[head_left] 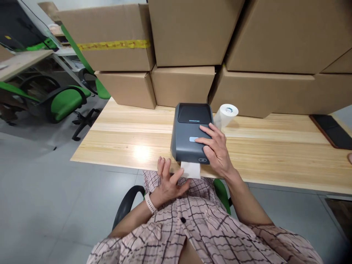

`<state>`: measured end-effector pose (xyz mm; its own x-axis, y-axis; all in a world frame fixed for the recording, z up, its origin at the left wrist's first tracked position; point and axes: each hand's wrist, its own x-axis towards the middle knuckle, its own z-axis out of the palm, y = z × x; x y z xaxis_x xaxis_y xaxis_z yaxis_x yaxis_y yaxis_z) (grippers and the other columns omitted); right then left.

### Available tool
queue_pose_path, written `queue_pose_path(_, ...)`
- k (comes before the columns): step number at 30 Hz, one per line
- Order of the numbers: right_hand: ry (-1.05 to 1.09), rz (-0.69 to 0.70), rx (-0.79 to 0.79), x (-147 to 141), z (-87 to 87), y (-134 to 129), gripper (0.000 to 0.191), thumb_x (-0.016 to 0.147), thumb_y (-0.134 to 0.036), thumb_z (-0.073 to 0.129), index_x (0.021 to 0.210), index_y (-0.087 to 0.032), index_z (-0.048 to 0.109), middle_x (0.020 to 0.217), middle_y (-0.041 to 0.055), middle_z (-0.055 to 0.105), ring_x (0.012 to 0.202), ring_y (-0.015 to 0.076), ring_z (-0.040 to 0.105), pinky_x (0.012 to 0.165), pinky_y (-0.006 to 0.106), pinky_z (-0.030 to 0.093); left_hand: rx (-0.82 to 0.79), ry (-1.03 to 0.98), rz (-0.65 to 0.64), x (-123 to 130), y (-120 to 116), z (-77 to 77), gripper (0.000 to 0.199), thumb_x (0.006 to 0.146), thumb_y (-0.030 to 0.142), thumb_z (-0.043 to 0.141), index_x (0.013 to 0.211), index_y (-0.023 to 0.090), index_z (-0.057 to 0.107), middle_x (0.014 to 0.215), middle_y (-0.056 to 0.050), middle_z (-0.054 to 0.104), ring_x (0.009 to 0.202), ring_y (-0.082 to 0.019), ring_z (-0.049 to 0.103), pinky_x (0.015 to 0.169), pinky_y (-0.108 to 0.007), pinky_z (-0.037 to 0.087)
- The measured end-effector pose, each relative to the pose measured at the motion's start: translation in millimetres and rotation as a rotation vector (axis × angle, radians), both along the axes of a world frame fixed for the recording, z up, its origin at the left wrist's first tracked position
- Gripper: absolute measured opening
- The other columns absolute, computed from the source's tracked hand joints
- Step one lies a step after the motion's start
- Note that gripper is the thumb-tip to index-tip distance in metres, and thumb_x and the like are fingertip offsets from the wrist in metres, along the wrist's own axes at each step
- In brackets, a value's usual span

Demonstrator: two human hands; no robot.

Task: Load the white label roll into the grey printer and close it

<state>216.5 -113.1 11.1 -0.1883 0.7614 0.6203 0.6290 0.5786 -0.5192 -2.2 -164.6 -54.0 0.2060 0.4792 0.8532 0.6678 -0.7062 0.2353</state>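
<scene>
A dark grey label printer [185, 150] sits near the front edge of the wooden table. From its front slot hangs a blank white label strip [191, 170]. My right hand [217, 150] rests on top of the printer with its fingers spread. One of its fingertips touches the light-coloured button [193, 139]. Beside the strip, my left hand [170, 183] has its fingers apart; a fingertip is at the strip's left edge. I cannot tell whether it presses on the paper. A white roll of labels [227, 113] stands upright behind the printer's right side.
Cardboard boxes [181, 86] are stacked along the back of the wooden table [115, 135]. A dark phone-like object in a brown case [331, 130] lies at the right. Part of another person's hand [350, 157] shows at the right edge. Green chairs [66, 102] stand at the left.
</scene>
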Motion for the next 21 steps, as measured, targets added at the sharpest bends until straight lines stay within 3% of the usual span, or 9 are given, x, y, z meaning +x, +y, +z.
queue_pose_path(2,-0.050,-0.003,-0.015,4,5.0,-1,0.035,0.108,-0.042,0.038,0.124,-0.035,0.068,0.153,0.0002,0.058,0.152,0.0305,0.041,0.123,0.061,0.029,-0.023,0.049,0.053,3,3,6.0,0.054,0.082,0.028,0.078,0.132,0.032,0.059,0.164,-0.010,0.035,0.156,-0.037,0.025,0.123,-0.061,0.032)
queue_pose_path(4,-0.111,0.005,-0.039,7,12.4,-4,0.039,0.109,-0.046,0.034,0.127,-0.037,0.067,0.154,0.0000,0.057,0.151,0.0302,0.042,0.124,0.061,0.025,-0.014,0.032,0.074,7,8,15.3,0.035,0.084,0.017,0.073,0.114,0.035,0.066,0.148,-0.005,0.051,0.148,-0.032,0.035,0.122,-0.059,0.034)
queue_pose_path(8,-0.247,0.023,-0.081,9,27.2,-6,0.042,0.110,-0.049,0.031,0.130,-0.036,0.065,0.157,0.0015,0.055,0.148,0.0290,0.045,0.123,0.061,0.022,-0.007,-0.048,0.052,11,13,25.1,0.025,0.085,0.007,0.066,0.091,0.031,0.067,0.122,-0.003,0.062,0.131,-0.025,0.048,0.118,-0.052,0.038)
queue_pose_path(11,-0.294,-0.005,-0.056,5,30.0,-4,0.036,0.109,-0.050,0.038,0.124,-0.033,0.066,0.157,0.0021,0.056,0.147,0.0297,0.045,0.124,0.061,0.019,-0.055,-0.050,0.026,9,9,22.3,0.023,0.086,0.009,0.066,0.092,0.031,0.069,0.121,-0.004,0.064,0.130,-0.025,0.048,0.116,-0.051,0.038)
queue_pose_path(14,-0.294,-0.016,-0.046,2,22.5,-4,0.033,0.106,-0.053,0.045,0.125,-0.033,0.064,0.157,0.0027,0.056,0.150,0.0305,0.043,0.126,0.063,0.016,-0.079,-0.044,-0.031,5,9,19.7,0.014,0.095,0.028,0.060,0.105,0.031,0.069,0.127,-0.007,0.063,0.133,-0.028,0.048,0.116,-0.053,0.039)
queue_pose_path(15,-0.275,-0.009,-0.044,2,18.5,-6,0.036,0.106,-0.055,0.045,0.129,-0.033,0.062,0.159,0.0035,0.053,0.151,0.0312,0.041,0.126,0.064,0.016,-0.083,-0.073,-0.047,3,10,20.1,0.020,0.099,0.035,0.053,0.111,0.030,0.068,0.130,-0.009,0.062,0.132,-0.029,0.049,0.115,-0.054,0.041)
queue_pose_path(18,-0.176,0.023,-0.025,5,8.1,-13,0.055,0.103,-0.066,0.040,0.148,-0.035,0.046,0.172,0.0056,0.030,0.157,0.0353,0.031,0.125,0.067,0.021,-0.112,-0.275,-0.036,-4,22,26.6,0.036,0.104,0.037,0.038,0.127,0.026,0.063,0.135,-0.011,0.062,0.129,-0.028,0.056,0.109,-0.052,0.048)
queue_pose_path(21,-0.107,0.037,0.051,9,11.9,-14,0.069,0.100,-0.072,0.034,0.161,-0.041,0.027,0.177,0.0020,0.011,0.159,0.0396,0.025,0.124,0.069,0.025,-0.195,-0.531,0.022,-15,48,41.4,0.030,0.103,0.030,0.044,0.124,0.024,0.065,0.126,-0.009,0.067,0.122,-0.024,0.063,0.105,-0.047,0.052)
